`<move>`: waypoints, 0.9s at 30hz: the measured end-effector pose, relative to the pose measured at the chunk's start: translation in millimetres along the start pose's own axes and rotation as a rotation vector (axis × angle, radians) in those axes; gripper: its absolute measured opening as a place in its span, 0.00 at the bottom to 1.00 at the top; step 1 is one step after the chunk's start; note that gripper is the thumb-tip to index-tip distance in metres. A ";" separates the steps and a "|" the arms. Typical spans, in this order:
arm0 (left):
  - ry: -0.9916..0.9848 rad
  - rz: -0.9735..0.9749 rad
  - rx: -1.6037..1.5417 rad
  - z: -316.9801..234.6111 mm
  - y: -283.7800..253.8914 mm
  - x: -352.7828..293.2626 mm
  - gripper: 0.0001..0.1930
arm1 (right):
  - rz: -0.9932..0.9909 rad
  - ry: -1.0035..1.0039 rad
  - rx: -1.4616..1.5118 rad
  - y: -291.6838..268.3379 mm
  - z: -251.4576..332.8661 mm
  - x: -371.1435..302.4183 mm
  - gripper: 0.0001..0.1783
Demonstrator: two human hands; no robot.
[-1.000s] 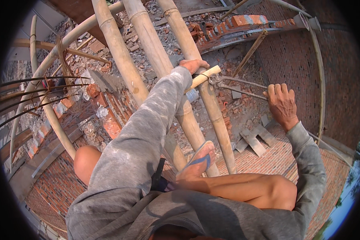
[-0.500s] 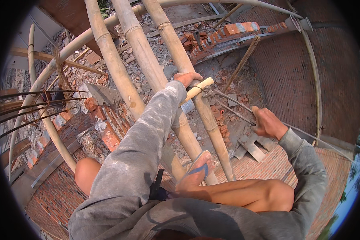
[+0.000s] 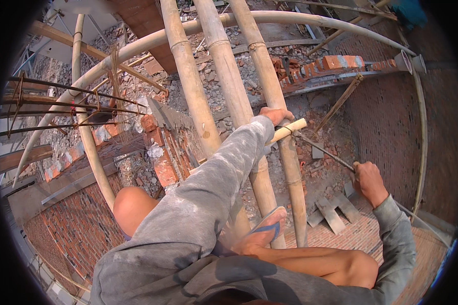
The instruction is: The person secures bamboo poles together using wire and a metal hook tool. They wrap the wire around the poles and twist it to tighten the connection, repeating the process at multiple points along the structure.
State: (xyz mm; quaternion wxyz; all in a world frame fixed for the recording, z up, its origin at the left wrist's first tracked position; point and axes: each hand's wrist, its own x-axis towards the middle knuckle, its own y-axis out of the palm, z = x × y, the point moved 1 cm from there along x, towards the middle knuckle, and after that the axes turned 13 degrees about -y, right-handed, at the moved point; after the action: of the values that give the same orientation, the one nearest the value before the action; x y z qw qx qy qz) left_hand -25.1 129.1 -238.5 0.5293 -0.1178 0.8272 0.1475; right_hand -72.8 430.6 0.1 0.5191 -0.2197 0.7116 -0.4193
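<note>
Three thick bamboo poles run away from me side by side. My left hand (image 3: 276, 115) is closed over the right-hand bamboo pole (image 3: 266, 76), its fingers partly hidden by the wrist. Just below that hand, a short pale bamboo stick (image 3: 298, 124) lies across the pole, its other end hidden by my sleeve. A dark binding strand (image 3: 325, 150) loops around the stick and runs taut to the lower right. My right hand (image 3: 370, 183) is shut on the strand's far end, held out to the side. Whether it is rope or split bamboo I cannot tell.
My sandalled foot (image 3: 272, 227) rests on the poles. A long curved bamboo pole (image 3: 152, 39) crosses them farther off. Rusty rebar (image 3: 51, 112) juts in at left. Far below lie rubble (image 3: 224, 96), grey planks (image 3: 332, 216) and a brick wall (image 3: 392, 117).
My right hand has pulled farther from the stick, to the right and downward. The strands, apart before, now run together and taut. My left hand keeps its place on the pole; the view has shifted.
</note>
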 end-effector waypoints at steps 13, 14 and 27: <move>-0.017 -0.014 -0.046 5.4 7.1 23.2 0.31 | 0.229 0.110 0.650 8.8 2.2 2.2 0.18; -0.014 -0.019 -0.051 4.6 7.2 23.4 0.34 | 0.354 0.220 0.922 10.6 3.4 2.6 0.17; -0.023 -0.009 -0.023 4.2 3.0 10.8 0.32 | 0.216 0.207 0.289 38.5 -17.7 -0.1 0.20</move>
State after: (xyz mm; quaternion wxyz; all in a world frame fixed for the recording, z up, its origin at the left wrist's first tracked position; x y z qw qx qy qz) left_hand -27.1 133.0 -249.7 0.5381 -0.1258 0.8187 0.1559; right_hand -84.4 458.5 -29.8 0.5112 -0.0213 0.7130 -0.4794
